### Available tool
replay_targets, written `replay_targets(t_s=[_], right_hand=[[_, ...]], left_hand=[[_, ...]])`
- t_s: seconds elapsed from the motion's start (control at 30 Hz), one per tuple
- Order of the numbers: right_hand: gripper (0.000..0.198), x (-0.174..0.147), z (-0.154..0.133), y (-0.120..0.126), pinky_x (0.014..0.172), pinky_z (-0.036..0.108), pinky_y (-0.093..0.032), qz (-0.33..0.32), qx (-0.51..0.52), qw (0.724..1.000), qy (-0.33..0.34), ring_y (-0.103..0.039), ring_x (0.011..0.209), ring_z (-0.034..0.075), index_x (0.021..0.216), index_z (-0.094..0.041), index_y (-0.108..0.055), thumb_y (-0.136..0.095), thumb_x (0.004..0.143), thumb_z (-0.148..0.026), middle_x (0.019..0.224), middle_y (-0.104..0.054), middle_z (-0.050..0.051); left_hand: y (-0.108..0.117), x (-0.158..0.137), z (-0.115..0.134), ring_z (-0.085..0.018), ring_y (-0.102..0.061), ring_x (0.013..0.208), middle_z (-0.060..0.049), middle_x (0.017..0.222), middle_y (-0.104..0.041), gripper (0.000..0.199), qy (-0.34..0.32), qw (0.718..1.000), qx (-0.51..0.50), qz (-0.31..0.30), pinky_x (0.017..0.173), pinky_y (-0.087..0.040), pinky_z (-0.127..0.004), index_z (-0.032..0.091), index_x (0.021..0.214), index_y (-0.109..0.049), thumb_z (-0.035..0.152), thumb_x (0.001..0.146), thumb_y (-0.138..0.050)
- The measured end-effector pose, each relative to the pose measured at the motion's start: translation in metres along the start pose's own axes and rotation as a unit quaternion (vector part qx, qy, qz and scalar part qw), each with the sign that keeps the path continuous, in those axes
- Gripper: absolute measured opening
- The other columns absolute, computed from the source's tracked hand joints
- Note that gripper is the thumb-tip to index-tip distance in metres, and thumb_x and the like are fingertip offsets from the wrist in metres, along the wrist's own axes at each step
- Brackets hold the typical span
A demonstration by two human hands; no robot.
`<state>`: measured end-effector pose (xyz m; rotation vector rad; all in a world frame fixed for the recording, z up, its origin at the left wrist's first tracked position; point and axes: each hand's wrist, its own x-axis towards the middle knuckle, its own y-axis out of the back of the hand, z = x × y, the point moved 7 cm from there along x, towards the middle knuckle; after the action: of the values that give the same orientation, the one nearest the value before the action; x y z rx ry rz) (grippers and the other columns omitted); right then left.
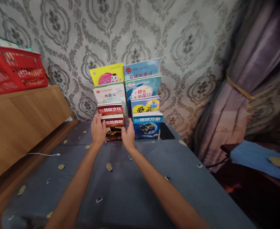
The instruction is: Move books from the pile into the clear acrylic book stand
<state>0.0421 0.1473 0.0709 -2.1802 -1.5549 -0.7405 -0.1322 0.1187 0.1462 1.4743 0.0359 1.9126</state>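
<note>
Books stand upright in two stepped columns on the bed. At the front left is a book with a red title band and a dark cover (115,129). My left hand (98,129) is at its left edge, with fingers curled at the side. My right hand (128,134) is at its right edge, thumb toward the cover and the other fingers partly hidden. Behind it stand another red-banded book (110,109), a white book (110,94) and a yellow book (106,73). The right column has a blue book with an Earth picture (146,128) in front, with several others behind.
A dark flat object (166,131) lies right of the books. Patterned wallpaper (187,41) rises behind. On the left, a red basket (15,68) sits on a wooden cabinet (30,121), with a white cable (41,154) below. A tied curtain (235,92) hangs at right, near a blue cloth (256,160).
</note>
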Motion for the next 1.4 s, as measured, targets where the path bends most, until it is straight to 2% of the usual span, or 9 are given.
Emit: replay_targets(t_s=[0.1, 0.17, 0.3, 0.4, 0.6, 0.93, 1.13, 1.3, 1.4], right_hand=[[0.065, -0.03, -0.006, 0.009, 0.122, 0.052, -0.03, -0.044, -0.028, 0.998, 0.038, -0.039, 0.145, 0.026, 0.155, -0.015, -0.033, -0.044, 0.091, -0.021, 0.156, -0.044, 0.014], [0.064, -0.058, -0.008, 0.018, 0.122, 0.051, -0.033, -0.088, -0.054, 0.992, 0.069, -0.041, 0.145, 0.025, 0.155, -0.017, -0.034, -0.041, 0.092, -0.019, 0.156, -0.044, 0.013], [0.063, -0.11, -0.001, 0.041, 0.119, 0.054, -0.036, -0.17, -0.106, 0.975, 0.099, -0.044, 0.143, 0.026, 0.154, -0.019, -0.038, -0.04, 0.091, -0.014, 0.153, -0.049, 0.013], [0.062, -0.128, 0.007, 0.052, 0.116, 0.055, -0.041, -0.204, -0.131, 0.967, 0.084, -0.049, 0.138, 0.028, 0.151, -0.019, -0.043, -0.041, 0.09, -0.013, 0.147, -0.055, 0.014], [0.057, -0.133, 0.005, 0.05, 0.111, 0.052, -0.046, -0.225, -0.136, 0.964, 0.045, -0.056, 0.129, 0.029, 0.144, -0.016, -0.051, -0.043, 0.088, -0.011, 0.137, -0.062, 0.016], [0.057, -0.135, -0.001, 0.043, 0.111, 0.047, -0.045, -0.262, -0.142, 0.954, 0.021, -0.056, 0.127, 0.026, 0.142, -0.017, -0.052, -0.043, 0.086, -0.007, 0.134, -0.063, 0.014], [0.055, -0.133, 0.001, 0.042, 0.109, 0.047, -0.047, -0.248, -0.134, 0.959, 0.04, -0.06, 0.122, 0.026, 0.139, -0.016, -0.055, -0.043, 0.087, -0.008, 0.129, -0.066, 0.015], [0.054, -0.132, 0.011, 0.05, 0.107, 0.05, -0.05, -0.217, -0.111, 0.968, 0.057, -0.061, 0.122, 0.027, 0.14, -0.02, -0.056, -0.045, 0.088, -0.012, 0.129, -0.067, 0.013], [0.054, -0.12, 0.016, 0.056, 0.111, 0.051, -0.046, -0.197, -0.09, 0.974, 0.063, -0.057, 0.129, 0.027, 0.144, -0.021, -0.052, -0.046, 0.09, -0.017, 0.137, -0.063, 0.013]], left_hand=[[-0.013, -0.007, 0.031, -0.027, -0.041, 0.144, -0.016, 0.149, -0.053, 0.043, -0.08, 0.994, 0.019, -0.076, 0.122, -0.025, -0.049, 0.018, 0.138, -0.053, 0.03, 0.1, -0.04], [-0.022, -0.009, 0.043, -0.028, -0.04, 0.145, -0.016, 0.15, -0.052, 0.043, -0.094, 0.989, 0.023, -0.107, 0.123, -0.021, -0.051, 0.019, 0.139, -0.054, 0.033, 0.099, -0.042], [-0.03, -0.008, 0.049, -0.034, -0.041, 0.144, -0.02, 0.147, -0.054, 0.046, -0.072, 0.991, 0.042, -0.108, 0.122, -0.019, -0.057, 0.018, 0.134, -0.057, 0.043, 0.096, -0.052], [-0.033, -0.005, 0.053, -0.04, -0.041, 0.142, -0.024, 0.141, -0.056, 0.053, -0.047, 0.993, 0.067, -0.083, 0.12, -0.019, -0.062, 0.014, 0.13, -0.058, 0.05, 0.091, -0.057], [-0.04, -0.006, 0.062, -0.043, -0.039, 0.142, -0.025, 0.138, -0.056, 0.051, -0.02, 0.994, 0.096, -0.049, 0.118, -0.016, -0.065, 0.014, 0.126, -0.06, 0.049, 0.089, -0.06], [-0.049, -0.008, 0.057, -0.041, -0.044, 0.137, -0.023, 0.138, -0.057, 0.054, -0.071, 0.961, 0.252, -0.088, 0.116, -0.027, -0.06, 0.013, 0.136, -0.056, 0.048, 0.095, -0.051], [-0.049, -0.009, 0.056, -0.041, -0.044, 0.137, -0.024, 0.138, -0.056, 0.053, -0.086, 0.963, 0.242, -0.08, 0.115, -0.027, -0.061, 0.013, 0.136, -0.056, 0.048, 0.096, -0.048], [-0.044, -0.008, 0.055, -0.04, -0.046, 0.135, -0.024, 0.138, -0.055, 0.047, -0.091, 0.967, 0.213, -0.109, 0.115, -0.027, -0.062, 0.013, 0.137, -0.054, 0.037, 0.096, -0.05], [-0.029, -0.005, 0.041, -0.039, -0.042, 0.139, -0.026, 0.144, -0.048, 0.054, -0.066, 0.985, 0.145, -0.07, 0.116, -0.027, -0.06, 0.011, 0.143, -0.045, 0.035, 0.094, -0.053]])
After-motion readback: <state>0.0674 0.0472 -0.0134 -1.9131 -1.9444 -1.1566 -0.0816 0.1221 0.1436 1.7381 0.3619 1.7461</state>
